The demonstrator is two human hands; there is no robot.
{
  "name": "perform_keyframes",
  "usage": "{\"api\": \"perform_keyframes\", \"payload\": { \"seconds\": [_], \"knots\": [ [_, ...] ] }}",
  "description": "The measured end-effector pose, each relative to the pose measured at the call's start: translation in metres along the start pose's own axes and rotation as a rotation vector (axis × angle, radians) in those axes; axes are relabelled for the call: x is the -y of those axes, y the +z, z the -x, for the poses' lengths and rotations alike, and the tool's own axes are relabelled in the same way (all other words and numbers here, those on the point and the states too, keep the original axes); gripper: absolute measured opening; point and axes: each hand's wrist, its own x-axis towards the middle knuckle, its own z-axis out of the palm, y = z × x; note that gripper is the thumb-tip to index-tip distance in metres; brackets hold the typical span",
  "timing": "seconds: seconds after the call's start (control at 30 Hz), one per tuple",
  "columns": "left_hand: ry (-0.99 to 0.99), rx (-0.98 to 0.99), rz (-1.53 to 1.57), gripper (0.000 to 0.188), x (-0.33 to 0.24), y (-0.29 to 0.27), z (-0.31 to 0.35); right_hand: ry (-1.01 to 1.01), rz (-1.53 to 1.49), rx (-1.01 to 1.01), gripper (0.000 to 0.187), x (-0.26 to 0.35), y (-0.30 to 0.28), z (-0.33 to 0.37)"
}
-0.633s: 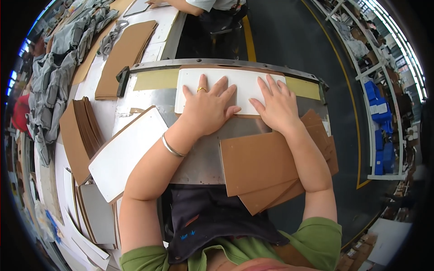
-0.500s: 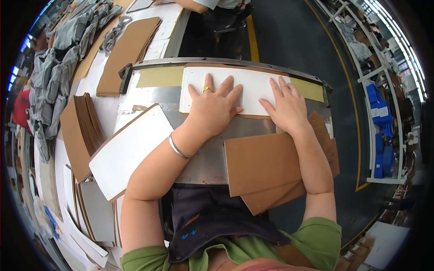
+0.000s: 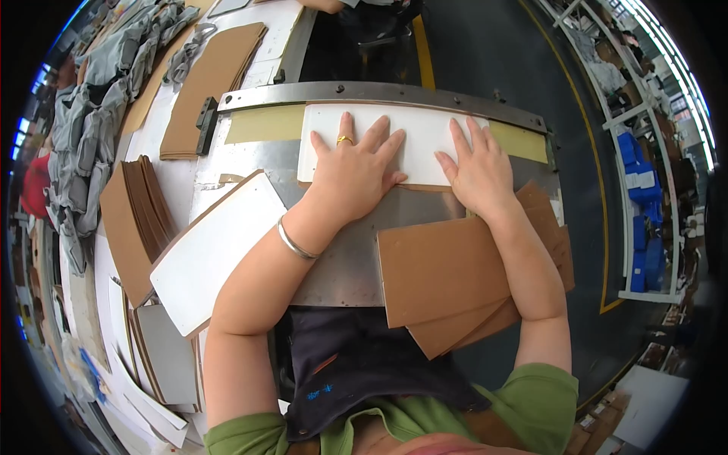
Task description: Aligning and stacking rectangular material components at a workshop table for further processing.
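Note:
Both of my palms press flat on a white rectangular sheet [image 3: 421, 144] with brown board showing along its edges. My left hand [image 3: 353, 168] has spread fingers, a ring on one of them, and covers the sheet's left-middle part. On its right end rests my right hand [image 3: 483, 171], fingers extended. The far edge of the sheet lies along a long metal bar [image 3: 349, 92] with bolts, at the far side of a metal work plate [image 3: 341, 277]. Yellowish strips [image 3: 265, 125] flank the sheet. Under my right forearm, several brown boards [image 3: 447, 265] lie fanned out.
Left of my left forearm lies another white sheet [image 3: 220, 250] with brown edges. Brown board stacks [image 3: 125, 227] and a taller pile [image 3: 216, 83] stand beyond it, near grey fabric [image 3: 106, 98]. A shelf with blue bins [image 3: 641, 182] is at right. A person's arm [image 3: 322, 4] shows at the top.
The metal bar now shows a broader face and its end fittings look shifted. The white sheet and both hands sit slightly higher in view; less brown shows at the sheet's far edge.

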Motion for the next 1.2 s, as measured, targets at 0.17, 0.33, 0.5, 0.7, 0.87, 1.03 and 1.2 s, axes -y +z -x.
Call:
{"api": "perform_keyframes", "payload": {
  "seconds": [0.17,0.33,0.5,0.7,0.87,1.03,1.2],
  "knots": [
    [-0.014,0.004,0.019,0.056,-0.001,-0.003,0.003,0.045,-0.009,0.022,0.059,0.004,-0.007,0.002],
    [-0.065,0.022,0.082,0.053,0.022,-0.001,0.009,-0.114,-0.044,-0.016,0.053,0.016,-0.010,0.004],
    [-0.046,0.000,-0.014,0.051,0.017,0.000,0.000,-0.106,-0.051,-0.077,0.047,0.007,-0.001,0.000],
    [-0.058,0.008,-0.061,0.051,0.016,0.004,-0.005,-0.071,-0.058,-0.077,0.045,0.007,0.005,-0.002],
    [-0.069,0.012,-0.017,0.050,0.015,0.003,-0.004,-0.071,-0.097,-0.053,0.045,0.005,0.001,-0.001],
    [-0.055,-0.002,0.056,0.050,0.019,0.004,-0.001,-0.102,-0.112,-0.074,0.045,0.007,-0.002,-0.002],
    [0.007,0.026,0.030,0.062,0.013,-0.004,0.008,-0.150,-0.250,0.101,0.041,0.006,-0.026,-0.028]
  ]
}}
